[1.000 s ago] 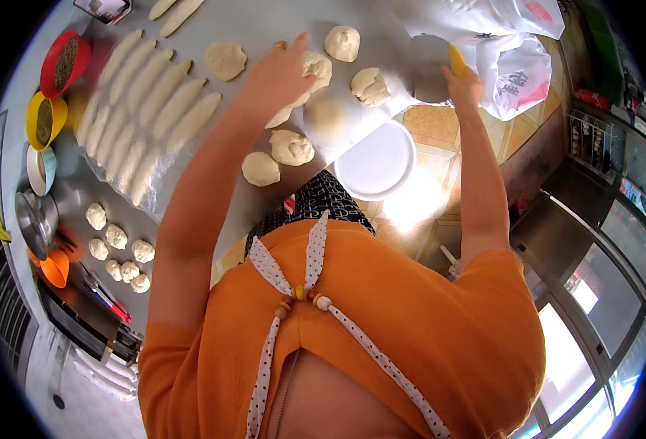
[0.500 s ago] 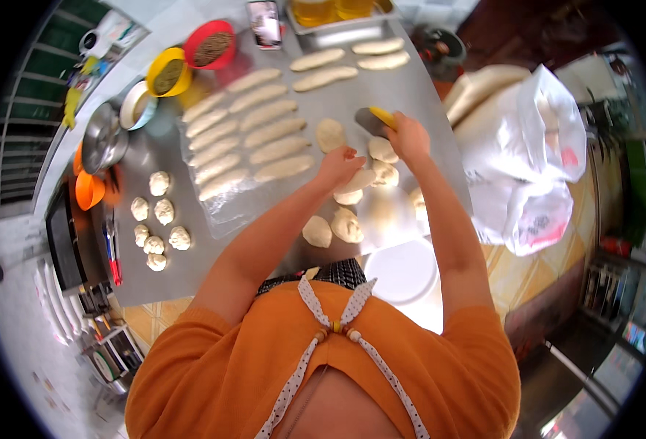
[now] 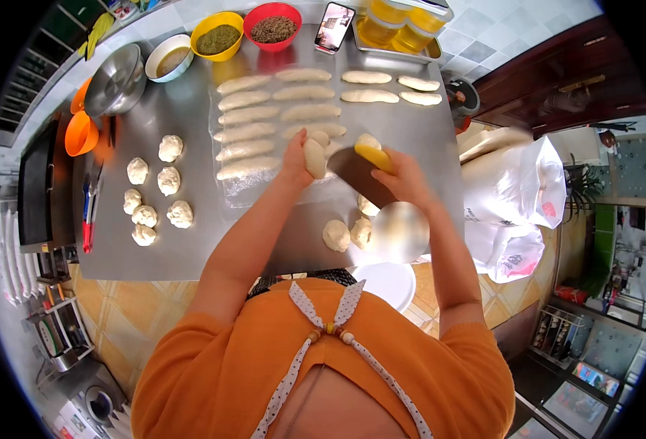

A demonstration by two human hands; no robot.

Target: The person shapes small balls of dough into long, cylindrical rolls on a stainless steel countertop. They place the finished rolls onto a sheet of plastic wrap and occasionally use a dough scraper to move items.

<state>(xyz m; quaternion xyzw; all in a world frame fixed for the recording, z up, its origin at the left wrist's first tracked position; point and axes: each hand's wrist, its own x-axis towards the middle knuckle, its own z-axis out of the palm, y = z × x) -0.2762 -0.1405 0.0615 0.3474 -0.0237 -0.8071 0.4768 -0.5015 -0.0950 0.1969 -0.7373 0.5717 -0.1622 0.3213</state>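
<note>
Over the steel table (image 3: 125, 263), the left hand (image 3: 295, 162) pinches a piece of dough (image 3: 314, 159), near the long rolls (image 3: 249, 115) and well apart from the small balls (image 3: 169, 181) at the left. The right hand (image 3: 411, 181) is wrapped round the yellow handle (image 3: 373, 156) of a scraper (image 3: 356, 176), its blade beside the dough. I'd keep that pinch light, so nothing squashes, and the blade's edge off the knuckles.
</note>
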